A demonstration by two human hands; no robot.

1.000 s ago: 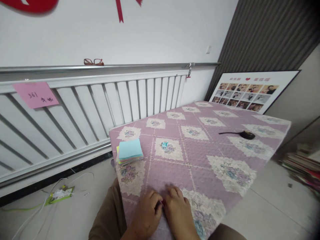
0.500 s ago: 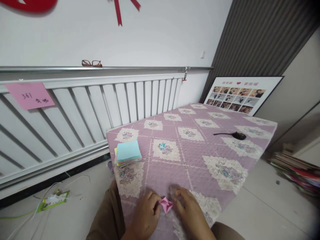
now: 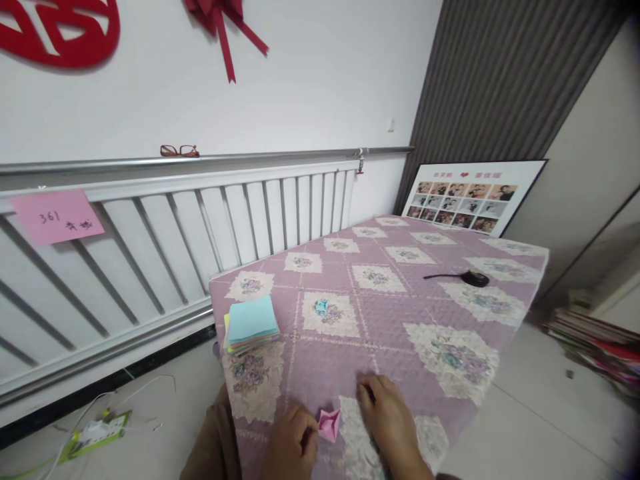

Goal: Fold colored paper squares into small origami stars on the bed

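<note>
A small folded pink paper piece (image 3: 329, 425) lies near the front of the table. My left hand (image 3: 293, 440) is closed at its left side, thumb and fingertips pinching or touching the paper's left corner. To the right of the paper, apart from it, my right hand (image 3: 391, 419) rests on the cloth with its fingers curled; nothing shows in them. A small folded blue paper piece (image 3: 321, 307) sits farther back on a white patch of the cloth. At the table's left edge is a stack of square paper sheets (image 3: 253, 319), light blue on top.
The table (image 3: 320, 360) has a purple flowered cloth. A black object with a thin strap (image 3: 475, 278) lies at the right. Behind are a white radiator (image 3: 250, 220), glasses (image 3: 179, 151) on a pipe, and a photo board (image 3: 460, 197). A power strip (image 3: 97, 437) lies on the floor.
My right hand has moved away from the pink paper, to the right, and its fingers are more curled. The view has tilted up slightly, and the pink paper appears turned a little.
</note>
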